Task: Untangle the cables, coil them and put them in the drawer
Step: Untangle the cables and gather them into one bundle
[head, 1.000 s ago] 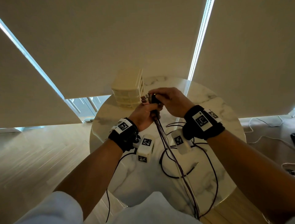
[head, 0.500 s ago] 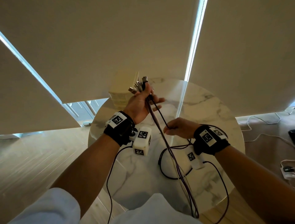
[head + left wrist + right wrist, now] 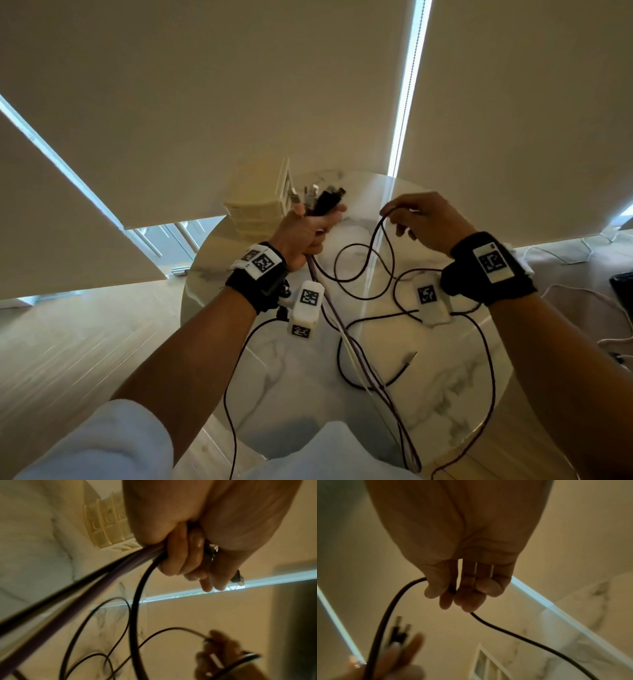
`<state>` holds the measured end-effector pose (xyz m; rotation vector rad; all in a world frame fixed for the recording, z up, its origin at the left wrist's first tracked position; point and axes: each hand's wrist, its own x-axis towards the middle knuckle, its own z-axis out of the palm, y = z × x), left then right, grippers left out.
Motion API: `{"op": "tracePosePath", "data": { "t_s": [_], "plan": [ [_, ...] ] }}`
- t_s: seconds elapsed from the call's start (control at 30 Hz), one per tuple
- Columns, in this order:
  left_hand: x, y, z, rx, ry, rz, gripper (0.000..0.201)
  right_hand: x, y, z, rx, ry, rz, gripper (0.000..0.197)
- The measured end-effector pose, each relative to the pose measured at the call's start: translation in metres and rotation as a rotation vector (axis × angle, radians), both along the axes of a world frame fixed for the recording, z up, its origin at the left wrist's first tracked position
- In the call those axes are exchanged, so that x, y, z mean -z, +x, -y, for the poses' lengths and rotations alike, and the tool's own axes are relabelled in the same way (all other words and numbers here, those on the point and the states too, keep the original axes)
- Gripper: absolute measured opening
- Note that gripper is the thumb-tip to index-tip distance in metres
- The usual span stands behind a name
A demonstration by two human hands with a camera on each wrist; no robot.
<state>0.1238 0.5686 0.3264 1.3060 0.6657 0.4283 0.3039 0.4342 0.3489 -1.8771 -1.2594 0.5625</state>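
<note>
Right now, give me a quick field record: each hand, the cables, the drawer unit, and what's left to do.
left hand: grips the cable bundle just below its plugs, raised over the table
right hand: fingers pinch one dark cable, lifting a loop
cables: loops lie on the table, strands trail off its near edge
drawer unit: far side of the table, behind left hand
stage: not yet coiled, nothing in a drawer
</note>
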Motion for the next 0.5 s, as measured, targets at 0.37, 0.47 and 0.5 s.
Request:
{"op": "tracePosePath", "data": {
  "t_s": [0.37,0.47,0.5],
  "plan": [
    [-0.001,0.038,0.017,-0.198,0.082,0.025,0.012,-0.029,-0.017,-0.005,-0.031,0.301,-0.223,0.018],
    [0.003,0.037,0.018,-0.227,0.041,0.1,0.013,-0.023,-0.016,-0.011,0.035,0.332,-0.186,0.02],
    [0.002,0.037,0.018,-0.21,0.032,0.108,0.015,-0.023,-0.015,-0.012,0.071,0.361,-0.196,0.02]
  ]
}}
